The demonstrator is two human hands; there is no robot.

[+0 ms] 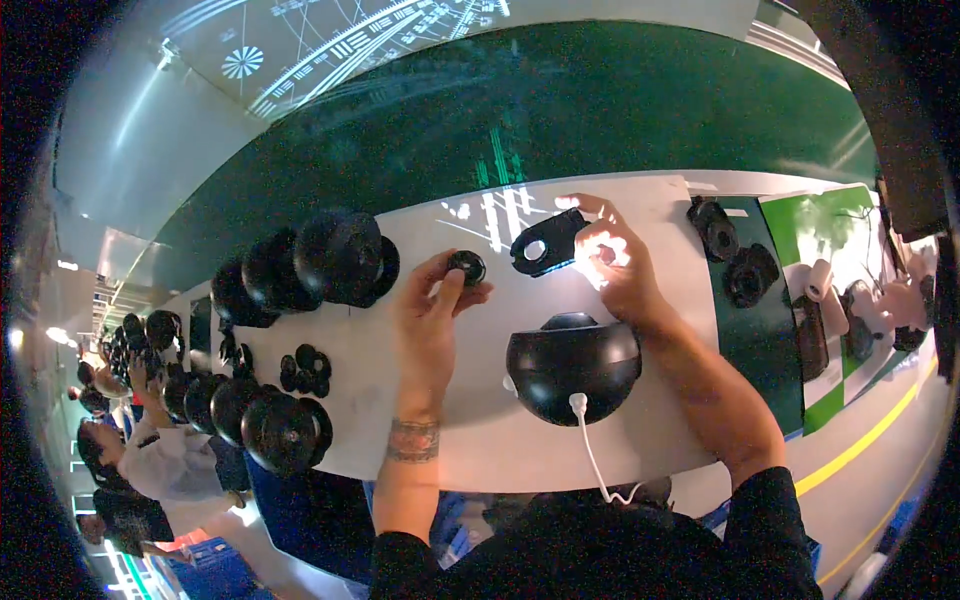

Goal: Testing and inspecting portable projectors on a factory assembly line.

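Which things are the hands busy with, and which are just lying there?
In use:
small round black ring, in the left hand
flat black plate with a hole, in the right hand

Lying about:
black dome with white cable
black round housings
small black parts

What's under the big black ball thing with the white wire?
The black dome sits on the white board. Its white cable runs off the near edge. Whatever lies directly beneath the dome is hidden.
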